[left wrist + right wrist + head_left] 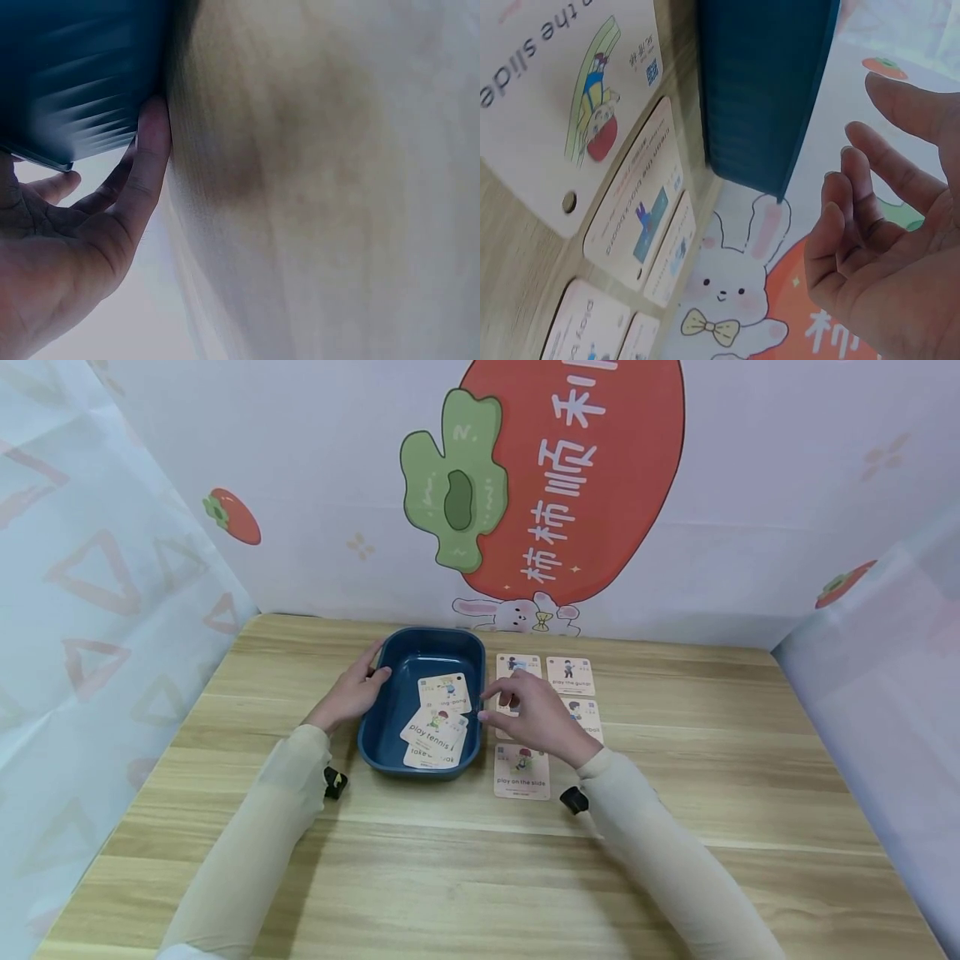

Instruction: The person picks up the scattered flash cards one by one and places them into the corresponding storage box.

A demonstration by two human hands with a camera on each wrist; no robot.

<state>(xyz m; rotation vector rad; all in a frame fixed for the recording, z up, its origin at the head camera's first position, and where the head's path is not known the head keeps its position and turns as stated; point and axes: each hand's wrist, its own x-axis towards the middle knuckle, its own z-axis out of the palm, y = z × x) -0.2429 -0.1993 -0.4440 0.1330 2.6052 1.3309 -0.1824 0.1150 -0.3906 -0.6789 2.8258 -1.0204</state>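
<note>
My left hand (352, 692) holds the left side of a dark blue tray (393, 727), its thumb over the rim and fingers along the outer wall. Inside the tray overlap a "play tennis" card (431, 732), a ping-pong card (442, 688) and a third card (431, 758), partly covered. Just beyond the tray's right rim hovers my right hand (536, 710). Its fingers are loosely bent, with thumb and fingertips apart and nothing between them. Beneath and around it lie picture cards, including "play on the slide" (522, 772) and "play the guitar" (572, 676); the hand partly hides others.
The cards right of the tray form two columns on the wooden table (435, 877). A printed cloth backdrop (322, 560) stands along the table's back edge. Small black devices sit by the left wrist (335, 782) and right wrist (574, 800).
</note>
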